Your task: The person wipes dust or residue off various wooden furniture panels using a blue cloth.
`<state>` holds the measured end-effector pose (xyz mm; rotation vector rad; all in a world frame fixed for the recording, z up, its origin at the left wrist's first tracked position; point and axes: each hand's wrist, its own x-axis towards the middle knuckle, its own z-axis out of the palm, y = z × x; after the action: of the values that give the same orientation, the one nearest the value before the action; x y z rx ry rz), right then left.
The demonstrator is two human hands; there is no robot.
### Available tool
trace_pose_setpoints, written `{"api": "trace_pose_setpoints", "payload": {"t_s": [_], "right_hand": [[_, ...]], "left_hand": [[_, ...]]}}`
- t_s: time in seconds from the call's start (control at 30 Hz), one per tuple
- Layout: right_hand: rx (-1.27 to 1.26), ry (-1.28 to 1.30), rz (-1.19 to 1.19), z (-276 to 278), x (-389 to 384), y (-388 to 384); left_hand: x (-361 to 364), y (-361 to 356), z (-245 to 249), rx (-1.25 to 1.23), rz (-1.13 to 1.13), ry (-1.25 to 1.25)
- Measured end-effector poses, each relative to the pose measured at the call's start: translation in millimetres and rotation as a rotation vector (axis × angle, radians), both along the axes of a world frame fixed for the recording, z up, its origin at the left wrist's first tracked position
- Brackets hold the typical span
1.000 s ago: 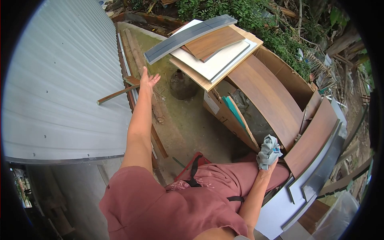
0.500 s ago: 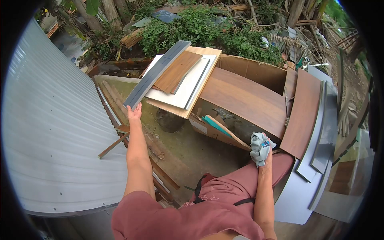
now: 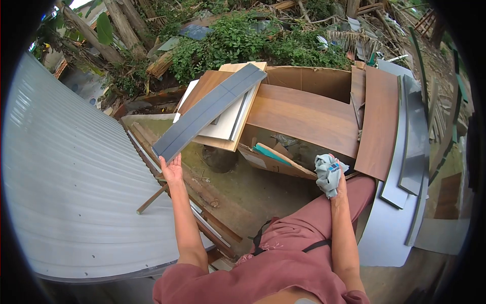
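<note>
The left hand (image 3: 172, 169) has found its mark. A second ago it hung open in the air, palm up, well short of the cardboard box (image 3: 309, 81). Half a second ago it had only just reached the near end of the dark grey plank (image 3: 210, 112). Now it is right up against that end, fingers close together and pointing up, their tips hidden under the plank's edge. I cannot tell whether the thumb closes over the top, so this may be a push or a lift rather than a grip. The plank itself has swung. It ran along the outer edge of the stack of boards (image 3: 223, 126) propped on the box's left corner, and now it crosses that stack on a slant. Its far end lies toward the box's back rim and its near end juts out past the box over the mossy ground. So the plank looks to be loose and answering to the hand. In front of the box, the right hand (image 3: 338, 185) has barely stirred, its fingers bunched tight round the grey cloth (image 3: 328, 175).
</note>
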<state>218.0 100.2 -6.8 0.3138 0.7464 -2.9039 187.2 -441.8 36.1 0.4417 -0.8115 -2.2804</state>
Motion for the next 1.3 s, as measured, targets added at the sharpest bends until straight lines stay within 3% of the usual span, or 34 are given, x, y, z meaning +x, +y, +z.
{"api": "trace_pose_setpoints", "payload": {"t_s": [0.2,0.33,0.4,0.47,0.6,0.73,0.87,0.93,1.07,1.13,1.2,1.3], "right_hand": [[-0.008,0.006,-0.018,4.2,7.5,3.8],[0.044,0.077,-0.072,13.1,8.8,5.9],[0.035,0.102,-0.174,33.7,-1.1,-5.7],[0.220,0.204,-0.164,92.0,-11.1,-33.9],[0.297,0.622,-0.007,232.4,-8.3,-121.9],[0.932,1.251,-0.283,277.9,7.2,-198.4],[0.966,1.143,-0.446,249.4,-25.7,-191.7],[1.122,1.036,-0.567,218.8,-60.4,-172.1],[1.311,0.621,-0.703,135.1,-143.6,-119.3],[1.364,0.370,-0.691,80.6,-182.7,-85.7],[1.518,0.054,-0.444,35.0,-200.3,-52.7],[1.666,-0.055,-0.324,5.6,-204.5,-22.9]], "left_hand": [[28.7,81.6,37.7,-0.107,-0.129,-0.142],[56.7,129.6,103.5,-0.316,-0.114,-0.116],[71.3,148.1,139.5,-0.505,-0.107,-0.121],[82.6,178.5,170.0,-0.582,-0.052,-0.107],[89.9,222.4,196.7,-0.792,0.014,-0.010],[93.8,248.3,207.6,-0.908,0.004,0.063],[90.7,241.5,205.9,-0.889,0.005,0.034],[89.0,230.1,198.9,-0.949,0.054,0.004],[84.0,221.3,196.4,-0.973,0.087,0.012],[83.3,219.1,195.0,-0.964,0.087,0.026],[81.9,216.3,194.3,-0.957,0.088,0.049],[83.9,208.3,191.9,-0.956,0.056,0.082]]}}
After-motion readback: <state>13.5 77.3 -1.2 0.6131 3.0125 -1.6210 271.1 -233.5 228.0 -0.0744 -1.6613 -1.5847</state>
